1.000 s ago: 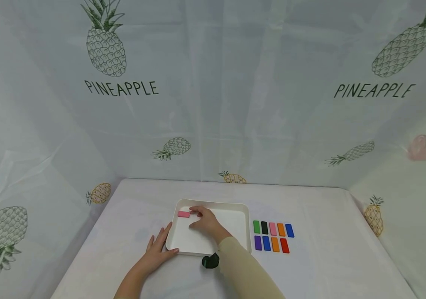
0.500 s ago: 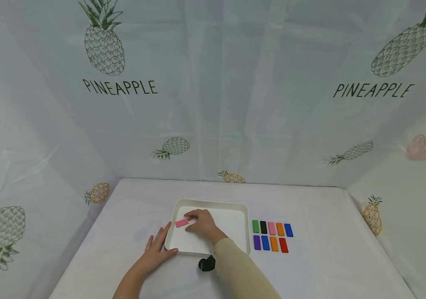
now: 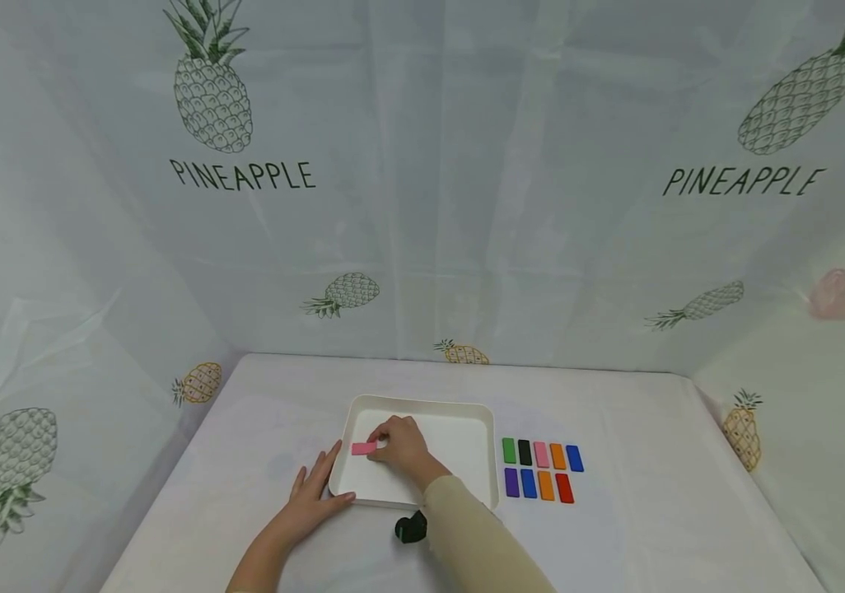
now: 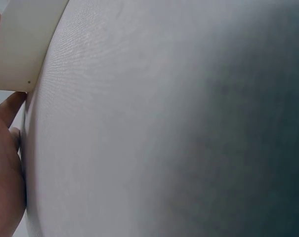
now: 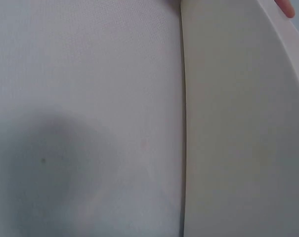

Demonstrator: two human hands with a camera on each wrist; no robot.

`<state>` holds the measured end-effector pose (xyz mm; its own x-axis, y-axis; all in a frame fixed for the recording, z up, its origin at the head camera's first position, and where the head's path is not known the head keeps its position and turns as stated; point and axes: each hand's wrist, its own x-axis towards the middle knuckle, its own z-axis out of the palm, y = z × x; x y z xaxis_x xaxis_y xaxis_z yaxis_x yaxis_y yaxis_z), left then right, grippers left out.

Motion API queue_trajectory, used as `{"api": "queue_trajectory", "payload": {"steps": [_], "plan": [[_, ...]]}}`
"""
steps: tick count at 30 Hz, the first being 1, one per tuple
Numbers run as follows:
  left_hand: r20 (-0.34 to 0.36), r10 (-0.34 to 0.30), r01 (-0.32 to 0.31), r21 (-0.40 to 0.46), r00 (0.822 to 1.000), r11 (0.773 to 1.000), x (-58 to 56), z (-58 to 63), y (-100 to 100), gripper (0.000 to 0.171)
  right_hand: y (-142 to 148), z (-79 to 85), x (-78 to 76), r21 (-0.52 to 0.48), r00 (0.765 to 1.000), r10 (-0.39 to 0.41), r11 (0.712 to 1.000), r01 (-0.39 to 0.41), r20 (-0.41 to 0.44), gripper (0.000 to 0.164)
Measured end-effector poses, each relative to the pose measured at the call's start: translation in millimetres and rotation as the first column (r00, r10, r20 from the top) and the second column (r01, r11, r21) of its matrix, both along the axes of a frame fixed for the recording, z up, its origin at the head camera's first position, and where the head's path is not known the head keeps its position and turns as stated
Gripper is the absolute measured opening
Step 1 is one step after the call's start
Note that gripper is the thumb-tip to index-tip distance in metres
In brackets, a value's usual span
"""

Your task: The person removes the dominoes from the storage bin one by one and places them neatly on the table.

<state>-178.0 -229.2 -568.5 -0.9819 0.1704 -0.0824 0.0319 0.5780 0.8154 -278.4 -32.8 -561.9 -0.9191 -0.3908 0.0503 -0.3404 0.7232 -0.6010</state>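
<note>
In the head view, a small pink rectangular block [image 3: 364,449] lies in the left part of a shallow white tray [image 3: 448,403]. My right hand [image 3: 403,449] reaches into the tray and pinches the right end of that block between thumb and fingers. At the tray's near left corner, my left hand [image 3: 305,502] rests with spread, straight fingers against the outer side. The left wrist view catches part of the left hand [image 4: 6,173] beside the tray wall [image 4: 21,49]. Mostly the tray's outer wall [image 5: 233,123] and the cloth fill the right wrist view; the block is hidden there.
Right of the tray, flat coloured blocks lie in two rows, among them a green block [image 3: 509,450], a black block [image 3: 525,452] and a red block [image 3: 565,487]. A dark wrist-worn device [image 3: 411,527] sits under the right forearm. White cloth [image 3: 660,494] covers the table.
The pink block has shifted toward the tray's near side; it tilted midway and now lies level again. My right hand moved with it, its fingers closing in on the block. The left hand stayed put.
</note>
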Motion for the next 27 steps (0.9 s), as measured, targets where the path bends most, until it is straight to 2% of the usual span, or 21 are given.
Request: {"api": "queue_trajectory", "payload": {"steps": [9,21,27], "plan": [[0.055,0.008,-0.008,-0.006,0.998,1.0,0.1,4.5,2.4,0.094,14.5,6.0,7.0,-0.051,0.993,0.114,0.992,-0.112,0.041,0.017],[0.056,-0.01,0.01,-0.001,0.998,1.0,5.3,11.7,3.8,0.094,30.6,13.2,21.1,-0.098,0.977,0.14,0.987,-0.125,0.159,0.02],[0.047,-0.012,0.012,-0.006,0.999,1.0,5.3,14.0,5.2,0.095,41.1,20.4,28.1,-0.135,0.959,0.159,0.982,-0.13,0.237,0.021]]}}
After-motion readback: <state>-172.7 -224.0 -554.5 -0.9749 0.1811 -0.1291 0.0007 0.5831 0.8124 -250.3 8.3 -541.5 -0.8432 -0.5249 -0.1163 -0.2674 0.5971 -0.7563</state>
